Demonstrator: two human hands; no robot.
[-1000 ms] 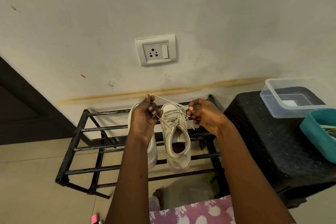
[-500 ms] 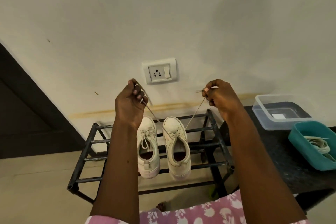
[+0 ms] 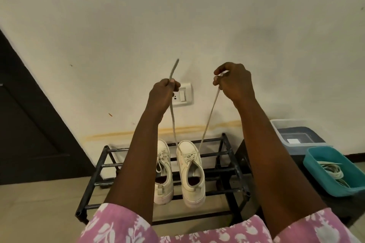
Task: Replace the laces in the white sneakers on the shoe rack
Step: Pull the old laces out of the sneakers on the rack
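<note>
Head view: 2 white sneakers sit side by side on the shoe rack (image 3: 209,140), toes to the far wall. The left hand (image 3: 164,92) has its grip closed tight on one end of the lace (image 3: 173,122). The right hand (image 3: 235,83) pinches the other end w/ thumb & fingers. Both ends are held up high. The lace runs down in a V to the right sneaker (image 3: 192,171) and is only in the holes near the toe. The holes near the ankle look bare.

The left sneaker (image 3: 164,171) is still laced w/ a bow, so not begun. On the right, a blue tray (image 3: 325,185) on a black tabletop (image 3: 254,162) holds more laces (image 3: 333,170). Can't tell if those are new or old.

My guess: early on. 1 shoe is part way, 1 shoe is all left to do. Can't tell if this lace is coming out or going in.
</note>
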